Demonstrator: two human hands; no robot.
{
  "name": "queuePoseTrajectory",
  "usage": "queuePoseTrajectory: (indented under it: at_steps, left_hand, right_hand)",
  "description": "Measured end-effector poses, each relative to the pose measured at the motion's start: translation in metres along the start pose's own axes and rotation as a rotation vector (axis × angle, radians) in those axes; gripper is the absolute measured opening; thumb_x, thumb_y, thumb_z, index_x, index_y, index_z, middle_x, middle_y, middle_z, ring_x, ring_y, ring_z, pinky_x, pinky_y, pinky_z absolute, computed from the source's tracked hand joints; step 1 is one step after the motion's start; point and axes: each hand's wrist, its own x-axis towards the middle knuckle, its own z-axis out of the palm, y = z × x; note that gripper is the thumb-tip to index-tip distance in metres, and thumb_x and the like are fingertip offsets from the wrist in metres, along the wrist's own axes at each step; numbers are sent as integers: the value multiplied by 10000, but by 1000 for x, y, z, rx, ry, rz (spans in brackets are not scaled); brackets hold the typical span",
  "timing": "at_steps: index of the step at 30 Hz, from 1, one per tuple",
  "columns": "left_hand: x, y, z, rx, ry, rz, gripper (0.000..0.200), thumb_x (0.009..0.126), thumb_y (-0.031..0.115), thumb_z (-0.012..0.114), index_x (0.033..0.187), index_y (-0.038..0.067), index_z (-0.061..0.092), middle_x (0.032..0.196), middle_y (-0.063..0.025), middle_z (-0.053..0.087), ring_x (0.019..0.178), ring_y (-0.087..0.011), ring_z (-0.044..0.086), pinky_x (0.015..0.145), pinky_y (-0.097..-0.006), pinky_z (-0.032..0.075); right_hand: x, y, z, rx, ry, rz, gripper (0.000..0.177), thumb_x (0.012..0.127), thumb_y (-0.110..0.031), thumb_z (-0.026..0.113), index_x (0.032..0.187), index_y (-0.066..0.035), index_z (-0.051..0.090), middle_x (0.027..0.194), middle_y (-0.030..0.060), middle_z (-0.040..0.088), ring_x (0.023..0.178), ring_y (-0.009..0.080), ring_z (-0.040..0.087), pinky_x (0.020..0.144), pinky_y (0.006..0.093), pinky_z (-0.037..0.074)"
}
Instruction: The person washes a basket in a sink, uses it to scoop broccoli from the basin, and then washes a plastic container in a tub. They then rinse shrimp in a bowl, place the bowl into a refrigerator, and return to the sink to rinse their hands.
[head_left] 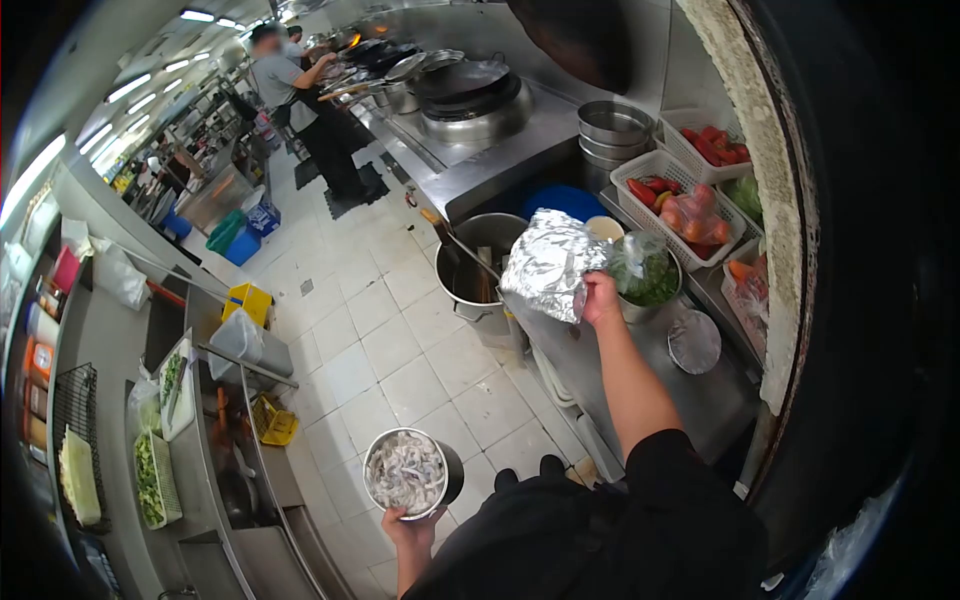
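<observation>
My left hand (408, 530) grips the near side of a round metal pot (458, 480), holding it above the tiled floor. Pale, greyish pieces that look like cut squid (405, 472) fill the pot. My right hand (600, 298) is closed on the edge of a crumpled piece of aluminium foil (556, 262) at the counter's edge. Whether anything lies under the foil is hidden. Close to that hand is a metal pot of chopped green herbs (652, 290) with a plastic bag over part of it. A small round covered bowl (694, 342) stands nearer me.
Beyond the foil stands a tall stockpot (462, 290) with long handles sticking out. White baskets (640, 200) of peppers and tomatoes line the right. A left-hand counter holds a knife on a white board (178, 390) and a basket of greens (150, 480). A person (300, 110) works at the stoves.
</observation>
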Motion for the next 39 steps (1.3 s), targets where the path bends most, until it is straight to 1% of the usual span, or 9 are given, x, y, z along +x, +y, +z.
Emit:
queuePoseTrajectory:
  at_steps: [5, 7, 10, 13, 14, 17, 18, 33, 39]
  left_hand:
    - [-1, -5, -1, 40, 20, 16, 841, 559, 339, 547, 1349, 125, 352, 1324, -123, 453, 1173, -357, 460, 963, -582, 337]
    - [-2, -7, -3, 36, 25, 20, 835, 560, 341, 546, 1345, 127, 357, 1321, -121, 456, 1169, -353, 463, 959, -585, 342]
    - [0, -11, 6, 22, 37, 41, 826, 562, 343, 545, 1339, 129, 364, 1312, -118, 461, 1163, -348, 467, 946, -590, 352]
    - [-1, -11, 11, 20, 47, 57, 819, 564, 343, 544, 1335, 130, 368, 1304, -119, 466, 1162, -352, 466, 933, -598, 362]
    - [2, -11, 13, 24, 44, 59, 816, 565, 342, 542, 1334, 130, 369, 1300, -121, 468, 1162, -357, 465, 928, -602, 365]
    - [8, -10, 6, 10, 6, 27, 818, 567, 336, 538, 1339, 131, 363, 1306, -125, 463, 1163, -372, 461, 932, -609, 359]
    - [9, -9, 8, 13, 3, 29, 818, 567, 336, 538, 1339, 131, 363, 1306, -125, 463, 1163, -372, 461, 932, -609, 359]
    - [6, 0, 14, 67, -18, -11, 814, 581, 322, 550, 1351, 151, 347, 1325, -114, 450, 1162, -352, 476, 905, -608, 390]
    - [6, 2, 18, 13, 6, 3, 798, 589, 270, 535, 1342, 100, 334, 1284, -153, 466, 1122, -388, 499, 837, -604, 431]
  right_hand:
    - [13, 9, -6, 129, 76, -61, 357, 805, -185, 479, 1132, -49, 526, 1011, 90, 604, 932, 238, 565, 843, 384, 447]
    - [-2, 14, 3, 37, 481, -130, 390, 874, -348, 475, 1116, -46, 516, 972, 83, 586, 888, 195, 548, 798, 382, 441]
    - [-16, 22, 10, -87, 614, -144, 413, 863, -450, 535, 957, -49, 559, 817, 67, 585, 716, 160, 555, 630, 344, 462]
    - [-4, 30, 3, -653, 582, -72, 471, 766, -459, 650, 880, -2, 637, 781, 105, 646, 719, 186, 597, 664, 342, 456]
    - [3, 30, 8, -1041, 655, -172, 442, 725, -411, 704, 735, 24, 631, 630, 99, 611, 563, 194, 577, 525, 353, 431]
    - [9, 29, 19, -907, 689, -83, 417, 715, -355, 720, 732, 49, 616, 645, 114, 608, 520, 202, 566, 463, 348, 400]
    - [7, 23, 29, -752, 659, -67, 243, 748, -207, 689, 699, -47, 513, 577, 47, 517, 404, 120, 448, 346, 268, 326]
    - [19, 17, -9, -401, 690, 22, 171, 901, -252, 529, 854, -90, 556, 729, 36, 594, 610, 175, 602, 570, 359, 510]
    - [-12, 7, 13, -260, 682, 115, 400, 896, -423, 509, 1044, -52, 525, 899, 97, 613, 784, 249, 619, 716, 424, 509]
